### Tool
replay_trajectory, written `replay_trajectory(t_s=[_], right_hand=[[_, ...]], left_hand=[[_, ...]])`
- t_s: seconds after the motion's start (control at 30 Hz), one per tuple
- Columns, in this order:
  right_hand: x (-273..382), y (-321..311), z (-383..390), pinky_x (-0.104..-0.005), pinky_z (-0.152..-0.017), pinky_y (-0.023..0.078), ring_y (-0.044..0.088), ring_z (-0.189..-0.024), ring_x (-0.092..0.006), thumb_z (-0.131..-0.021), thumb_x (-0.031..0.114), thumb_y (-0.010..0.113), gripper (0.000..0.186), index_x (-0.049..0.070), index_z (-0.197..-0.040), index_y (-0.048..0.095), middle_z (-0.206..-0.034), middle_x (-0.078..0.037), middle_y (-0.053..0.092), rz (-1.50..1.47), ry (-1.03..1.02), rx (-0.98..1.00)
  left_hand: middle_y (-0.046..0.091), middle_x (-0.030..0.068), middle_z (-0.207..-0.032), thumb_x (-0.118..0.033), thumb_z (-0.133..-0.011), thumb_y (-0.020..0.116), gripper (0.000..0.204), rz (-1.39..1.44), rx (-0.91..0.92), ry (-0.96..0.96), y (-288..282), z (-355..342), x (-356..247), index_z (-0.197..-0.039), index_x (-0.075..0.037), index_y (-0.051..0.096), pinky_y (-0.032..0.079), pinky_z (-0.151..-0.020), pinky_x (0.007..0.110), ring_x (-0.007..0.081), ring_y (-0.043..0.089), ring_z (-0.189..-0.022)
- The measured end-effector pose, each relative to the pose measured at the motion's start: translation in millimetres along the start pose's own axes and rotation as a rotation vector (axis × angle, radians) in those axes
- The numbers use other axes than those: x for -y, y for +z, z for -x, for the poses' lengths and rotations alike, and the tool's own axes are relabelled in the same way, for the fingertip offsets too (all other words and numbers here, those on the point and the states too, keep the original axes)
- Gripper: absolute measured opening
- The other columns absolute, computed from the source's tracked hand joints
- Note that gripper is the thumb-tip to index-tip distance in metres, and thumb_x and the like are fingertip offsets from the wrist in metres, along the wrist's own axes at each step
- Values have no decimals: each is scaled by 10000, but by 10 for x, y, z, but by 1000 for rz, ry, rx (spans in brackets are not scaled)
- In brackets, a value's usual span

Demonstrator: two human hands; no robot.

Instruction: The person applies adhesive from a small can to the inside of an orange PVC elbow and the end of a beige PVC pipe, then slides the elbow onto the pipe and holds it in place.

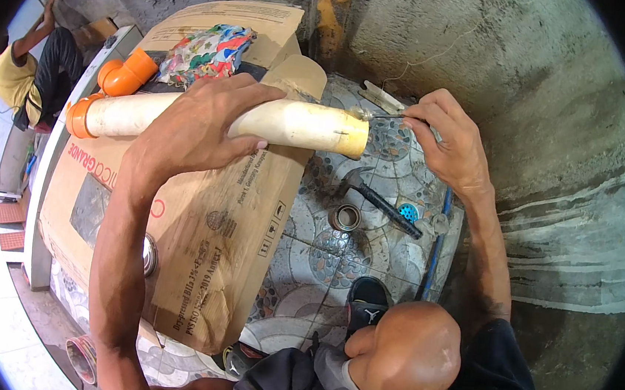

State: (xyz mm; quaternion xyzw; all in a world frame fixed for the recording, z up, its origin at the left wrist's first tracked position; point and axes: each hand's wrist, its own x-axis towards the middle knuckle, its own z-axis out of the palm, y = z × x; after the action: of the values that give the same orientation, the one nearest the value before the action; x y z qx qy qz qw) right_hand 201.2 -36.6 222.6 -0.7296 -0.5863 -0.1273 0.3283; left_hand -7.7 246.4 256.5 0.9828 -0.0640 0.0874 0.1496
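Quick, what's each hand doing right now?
Left hand: closed, gripping the white pipe.
Right hand: closed, pinching a thin rod by the pipe's yellowish end.

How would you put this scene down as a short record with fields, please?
Left hand: gripping the white pipe near its middle
Right hand: pinching a thin stick, its tip at the pipe's yellowish end
Pipe's other end: orange collar
Near the collar: orange elbow
Below the pipe in view: cardboard
On the tiled floor: hammer, small round can
Far left: another person in a yellow top
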Motion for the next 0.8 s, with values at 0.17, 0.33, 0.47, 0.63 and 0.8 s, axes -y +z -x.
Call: replay_trajectory(t_s=[0.17, 0.33, 0.47, 0.63, 0.8], right_hand=[[-27, 57, 27, -400, -744, 532, 650, -853, -304, -885, 38, 730, 104, 37, -982, 692, -943, -101, 599, -4, -18, -71], [-6, 12, -18, -394, -747, 539, 658, -858, -297, -879, 33, 735, 126, 44, -999, 700, -957, -101, 610, 18, -26, -86], [3, -21, -67, -381, -745, 546, 665, -867, -288, -876, 27, 738, 150, 46, -1020, 703, -980, -100, 615, 29, -55, -78], [57, -64, -80, -375, -735, 546, 666, -864, -286, -875, 15, 734, 154, 45, -1023, 702, -983, -98, 610, 34, -75, -74], [48, -15, -61, -375, -736, 549, 668, -868, -290, -875, 3, 725, 152, 43, -1020, 700, -989, -101, 610, 28, -79, -58]], left_hand=[[657, 180, -1126, -204, -774, 796, 601, -8, -22, 20, 13, 22, -4, -1317, -31, 606, 500, -935, 477, 399, 630, -1050], [658, 178, -1138, -203, -778, 796, 596, -10, -19, 6, 25, 31, -16, -1318, -36, 606, 498, -946, 474, 399, 629, -1062], [661, 177, -1145, -195, -779, 796, 593, -1, -14, 4, 22, 35, -2, -1319, -36, 607, 499, -950, 467, 398, 631, -1070], [662, 177, -1142, -181, -773, 800, 595, -5, -11, 4, 7, 18, -11, -1316, -36, 608, 499, -950, 470, 396, 631, -1069], [661, 173, -1137, -172, -764, 806, 599, 6, -8, 1, 9, -2, 2, -1314, -39, 610, 500, -944, 472, 392, 631, -1064]])
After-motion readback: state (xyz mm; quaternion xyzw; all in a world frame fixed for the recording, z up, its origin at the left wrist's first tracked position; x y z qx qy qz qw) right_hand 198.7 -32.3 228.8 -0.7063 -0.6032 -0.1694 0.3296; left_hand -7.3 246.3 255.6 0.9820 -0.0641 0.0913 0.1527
